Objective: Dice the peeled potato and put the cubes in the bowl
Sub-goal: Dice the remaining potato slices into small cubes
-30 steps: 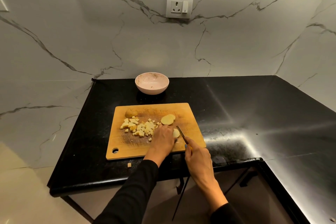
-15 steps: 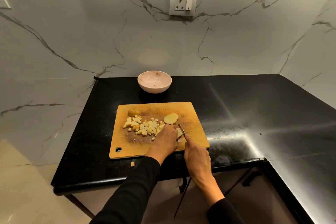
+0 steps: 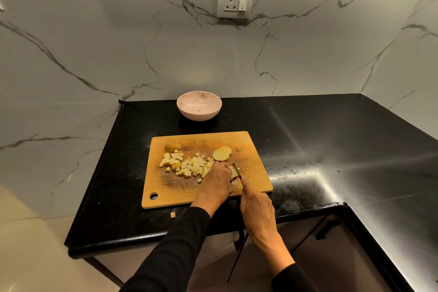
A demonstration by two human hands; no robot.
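My right hand (image 3: 257,208) grips the knife (image 3: 237,170) by its handle, blade angled down onto the wooden cutting board (image 3: 251,173), while my left hand (image 3: 218,182), fingers curled, pins the potato piece (image 3: 234,172) against the blade so it cannot slide. One stray cube (image 3: 173,214) lies off the board on the black countertop (image 3: 331,140). Left of the cut the diced cubes (image 3: 187,165) are heaped clear of the blade; beyond them wait two stacked slices (image 3: 221,153) and an end piece (image 3: 173,145), and farthest stands the pink bowl (image 3: 199,115), holding no cubes yet.
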